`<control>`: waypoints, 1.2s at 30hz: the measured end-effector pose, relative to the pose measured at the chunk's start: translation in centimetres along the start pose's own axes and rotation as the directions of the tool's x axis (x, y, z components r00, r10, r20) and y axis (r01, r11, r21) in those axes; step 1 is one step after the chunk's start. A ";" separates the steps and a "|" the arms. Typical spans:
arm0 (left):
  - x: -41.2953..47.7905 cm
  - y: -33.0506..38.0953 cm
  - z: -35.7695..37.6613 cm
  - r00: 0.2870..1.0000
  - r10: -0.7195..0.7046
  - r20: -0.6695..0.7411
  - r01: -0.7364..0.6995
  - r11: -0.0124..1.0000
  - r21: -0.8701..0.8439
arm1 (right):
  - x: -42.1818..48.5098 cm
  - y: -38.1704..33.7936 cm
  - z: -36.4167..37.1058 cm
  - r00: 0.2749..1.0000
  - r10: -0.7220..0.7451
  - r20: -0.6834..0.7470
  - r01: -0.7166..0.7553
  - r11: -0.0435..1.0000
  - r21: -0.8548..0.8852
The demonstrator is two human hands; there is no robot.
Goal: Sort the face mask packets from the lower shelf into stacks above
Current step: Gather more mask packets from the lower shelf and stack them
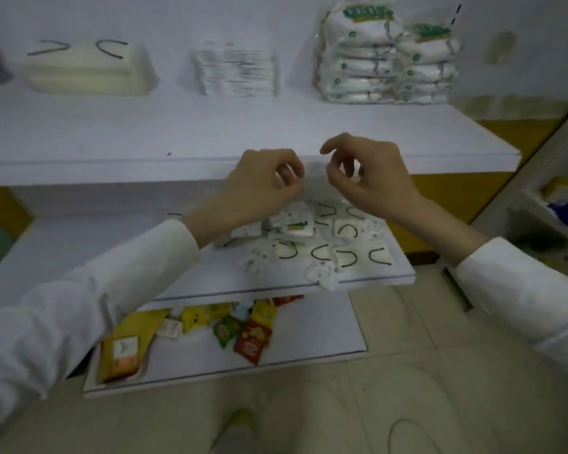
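**Me:** My left hand and right hand hang close together without touching, in front of the upper shelf's edge. The fingers of both are curled. There is a pale blur between them, and I can't tell whether they pinch a packet or nothing.

**You:** Where's the stuff you're sorting?

**Me:** The face mask packets lie in a loose heap on the lower shelf, directly under my hands. Some show black ear loops, some carry green print, and some are small and plain white.

**You:** How will they handle?

**Me:** I'd say light, soft and flat, in slick film that slides. The heap overlaps, so I'd pinch one packet by a free corner or edge, or its neighbours will drag along.

**You:** Anything in the way?

**Me:** The upper shelf juts out over the heap, so each lift has to come forward before it goes up. Three stacks stand at the back of it. The green-printed stack on the right is the tallest and looks ready to topple. The cream mask stack is on the left, and the thin white stack sits between them. Below is a bottom shelf with coloured snack packets, which aren't mine to sort. A few small white packets hang over the lower shelf's front edge and a nudge could knock them off.
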State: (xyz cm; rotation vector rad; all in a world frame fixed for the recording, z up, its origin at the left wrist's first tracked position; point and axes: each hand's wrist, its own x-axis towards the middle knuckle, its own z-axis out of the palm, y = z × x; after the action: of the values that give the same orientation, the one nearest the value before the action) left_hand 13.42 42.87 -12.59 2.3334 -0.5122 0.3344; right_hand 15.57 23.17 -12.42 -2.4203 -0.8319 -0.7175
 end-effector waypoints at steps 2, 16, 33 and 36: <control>-1.6 -1.8 1.3 0.995 -0.076 0.070 0.077 0.997 -0.004 | -2.0 0.2 1.2 0.999 -0.030 0.020 0.030 0.999 -0.010; -10.5 -23.8 10.0 0.763 -0.598 0.244 0.619 0.785 -0.012 | -10.5 9.1 27.1 0.715 0.506 0.482 -0.593 0.805 0.034; -11.8 -32.7 12.7 0.737 -0.668 0.109 0.676 0.732 -0.083 | 1.8 11.5 44.6 0.317 0.877 0.362 -0.879 0.415 -0.234; -12.0 -33.0 12.6 0.726 -0.677 0.120 0.686 0.724 -0.071 | 1.8 12.0 44.5 0.287 0.865 0.411 -0.919 0.370 -0.136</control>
State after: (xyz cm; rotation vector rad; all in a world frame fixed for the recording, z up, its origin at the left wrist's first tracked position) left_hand 18.87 59.28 -45.66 2.2486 0.3145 -0.1524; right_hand 38.85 41.46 -47.73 -2.4002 0.4775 0.3444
